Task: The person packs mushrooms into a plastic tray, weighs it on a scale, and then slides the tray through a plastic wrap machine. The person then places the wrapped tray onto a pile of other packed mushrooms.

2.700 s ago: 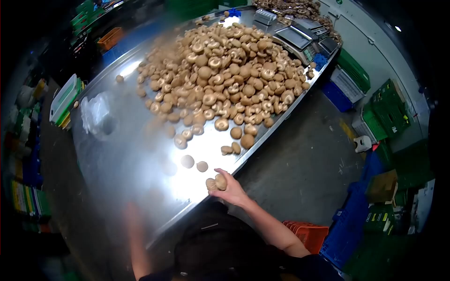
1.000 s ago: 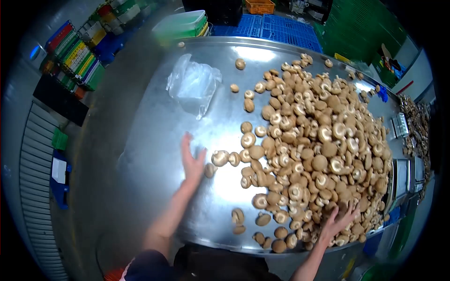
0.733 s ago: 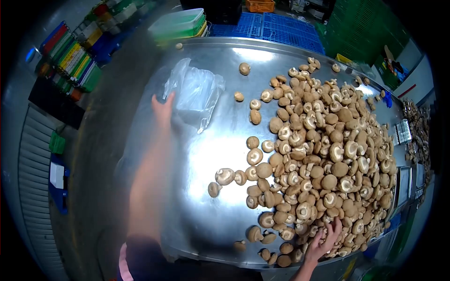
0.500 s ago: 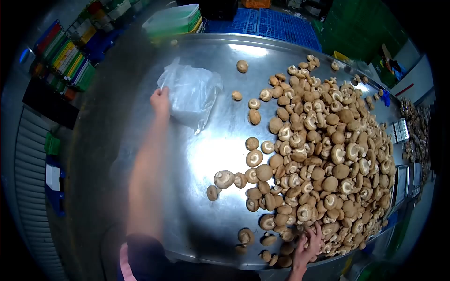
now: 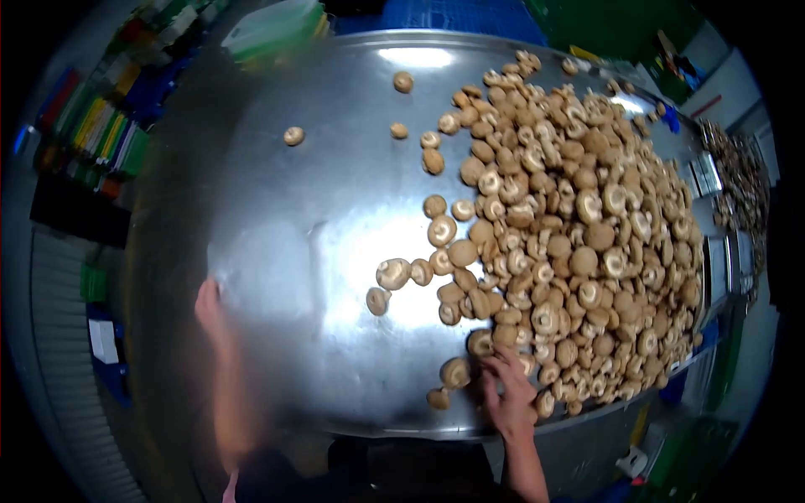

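Observation:
My left hand (image 5: 210,306) pinches the edge of a clear plastic bag (image 5: 270,272), which is smeared by motion over the left side of the metal table. At the near edge of the mushroom pile (image 5: 579,251), my right hand (image 5: 510,392) has its fingers bent over brown-capped mushrooms, partly hiding them. One mushroom (image 5: 480,342) lies right at its fingertips. Just left of that hand, a stemmed mushroom (image 5: 455,372) and a smaller one (image 5: 438,398) rest on the steel.
The steel table (image 5: 352,360) carries the large heap on its right, with several loose mushrooms along its left side. A lone mushroom (image 5: 293,136) sits toward the far left. Lidded plastic tubs (image 5: 277,29) stand beyond the far edge. Metal scales (image 5: 728,264) stand at the right.
My left hand has drawn the plastic bag toward me and left, uncovering a lone mushroom behind it. My right hand has shifted left along the heap's near edge. The view has tilted.

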`<state>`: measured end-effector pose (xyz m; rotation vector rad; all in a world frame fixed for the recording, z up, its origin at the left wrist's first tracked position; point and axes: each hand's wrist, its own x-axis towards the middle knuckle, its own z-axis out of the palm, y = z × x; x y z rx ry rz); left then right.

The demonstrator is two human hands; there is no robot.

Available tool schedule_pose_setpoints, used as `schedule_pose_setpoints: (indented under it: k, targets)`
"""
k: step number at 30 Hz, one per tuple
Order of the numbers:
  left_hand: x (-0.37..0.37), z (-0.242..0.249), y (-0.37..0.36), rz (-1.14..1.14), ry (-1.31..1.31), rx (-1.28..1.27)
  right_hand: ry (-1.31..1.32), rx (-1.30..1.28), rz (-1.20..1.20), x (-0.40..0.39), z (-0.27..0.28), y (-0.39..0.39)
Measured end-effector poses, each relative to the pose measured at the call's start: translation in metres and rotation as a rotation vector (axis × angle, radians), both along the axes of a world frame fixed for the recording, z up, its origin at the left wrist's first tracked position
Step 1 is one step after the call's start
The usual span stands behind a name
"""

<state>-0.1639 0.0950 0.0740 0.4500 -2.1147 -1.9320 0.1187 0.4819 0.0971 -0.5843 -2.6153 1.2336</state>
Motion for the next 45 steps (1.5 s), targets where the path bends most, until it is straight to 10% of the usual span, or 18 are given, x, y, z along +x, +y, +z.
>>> schedule_pose_setpoints:
  k: [8, 16, 25, 30, 37, 45]
  targets:
    - [0.060, 0.059, 0.056, 0.103, 0.539, -1.018, 0.080, -0.088, 0.344, -0.042, -0.030, -0.059]
    - [-0.095, -0.054, 0.201, -0.021, 0.342, 0.104, 0.053, -0.109, 0.338, -0.038, -0.039, -0.046]
    - [-0.324, -0.144, 0.158, 0.002, 0.299, -0.845, -0.054, -0.241, 0.233, -0.010, -0.062, -0.011]
    - [-0.374, -0.170, 0.140, -0.317, 0.097, -0.606, -0.064, -0.373, 0.195, -0.036, -0.069, -0.011]
    - [-0.302, -0.170, 0.280, -0.540, 0.427, -0.381, 0.039, -0.237, 0.196, -0.047, -0.067, 0.010]
    - [-0.108, -0.129, 0.429, -1.098, 0.361, -0.277, 0.185, 0.341, -0.389, 0.003, -0.023, 0.093]
